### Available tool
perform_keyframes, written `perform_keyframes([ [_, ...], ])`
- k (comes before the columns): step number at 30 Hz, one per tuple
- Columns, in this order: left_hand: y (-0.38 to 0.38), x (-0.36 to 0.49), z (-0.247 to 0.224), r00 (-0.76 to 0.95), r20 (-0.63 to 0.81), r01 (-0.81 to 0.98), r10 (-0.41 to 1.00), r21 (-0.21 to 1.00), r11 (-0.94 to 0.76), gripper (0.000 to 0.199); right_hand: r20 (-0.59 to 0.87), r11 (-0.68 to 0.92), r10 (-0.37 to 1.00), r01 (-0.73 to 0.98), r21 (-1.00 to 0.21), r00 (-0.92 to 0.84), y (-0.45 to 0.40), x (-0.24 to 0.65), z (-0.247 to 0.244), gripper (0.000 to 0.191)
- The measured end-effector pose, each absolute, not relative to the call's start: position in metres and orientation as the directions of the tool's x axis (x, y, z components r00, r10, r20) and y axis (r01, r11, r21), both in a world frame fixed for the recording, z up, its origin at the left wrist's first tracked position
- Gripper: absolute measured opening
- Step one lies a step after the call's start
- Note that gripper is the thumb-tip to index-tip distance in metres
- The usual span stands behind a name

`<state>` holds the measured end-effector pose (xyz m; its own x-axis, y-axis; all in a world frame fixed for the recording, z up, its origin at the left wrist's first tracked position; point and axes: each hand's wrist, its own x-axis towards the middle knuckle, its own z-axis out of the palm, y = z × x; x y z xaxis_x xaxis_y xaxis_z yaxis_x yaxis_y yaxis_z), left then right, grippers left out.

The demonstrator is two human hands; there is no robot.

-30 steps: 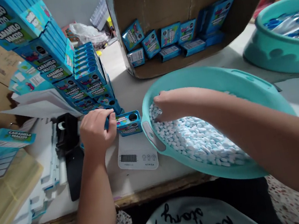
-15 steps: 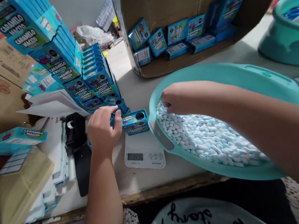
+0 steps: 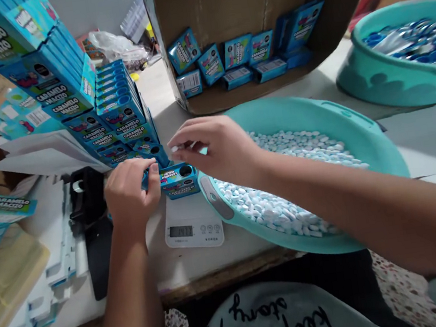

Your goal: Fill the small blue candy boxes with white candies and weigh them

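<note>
Two hands, centre of frame. Right hand point(image 3: 220, 149): now out of the tub point(image 3: 387, 153), fingers pinching a white candy point(image 3: 175, 149), which brings it near the blue box point(image 3: 181, 189) on the scale point(image 3: 194, 240), left of centre. Left hand point(image 3: 128, 189): fingers curled at the box's left end; grip cannot be told.

The candies point(image 3: 279, 211) are white and pale blue, the bowl point(image 3: 387, 156) plain teal with a grey handle point(image 3: 212, 194). Bright blue covers the small box point(image 3: 183, 189), with white lettering — the scale point(image 3: 176, 212) is white, its display dark grey. The floor point(image 3: 403, 281) is whitish, speckled reddish-brown; the shirt point(image 3: 295, 294) pale with black script.
</note>
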<state>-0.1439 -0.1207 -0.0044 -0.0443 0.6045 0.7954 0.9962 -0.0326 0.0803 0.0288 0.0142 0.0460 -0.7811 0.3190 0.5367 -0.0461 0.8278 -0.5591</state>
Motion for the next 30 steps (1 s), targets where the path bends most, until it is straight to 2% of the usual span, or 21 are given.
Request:
perform_keyframes([
  [3,-0.119,-0.142,-0.005,0.047,0.796,0.996,0.604,0.011,-0.091,0.013,0.608,0.841,0.200,-0.184,-0.509,-0.768,0.016,0.024,0.030,0.021],
  [7,-0.117,-0.138,-0.004,0.117,0.788,0.989,0.604,-0.040,-0.141,0.009,0.606,0.871,0.101,-0.225,-0.438,-0.789,0.023,0.023,0.020,0.023],
  [17,-0.117,-0.136,-0.003,0.129,0.751,0.987,0.647,-0.034,-0.157,0.013,0.586,0.911,0.037,-0.213,-0.353,-0.809,0.025,0.026,0.016,0.029],
  [22,-0.119,-0.137,-0.002,0.122,0.760,0.988,0.638,-0.033,-0.149,0.013,0.553,0.910,0.041,-0.198,-0.365,-0.832,0.027,0.024,0.013,0.031],
  [30,-0.119,-0.137,0.000,0.152,0.770,0.984,0.620,-0.057,-0.170,0.008,0.507,0.889,0.044,-0.198,-0.413,-0.861,0.031,0.022,0.016,0.021],
])
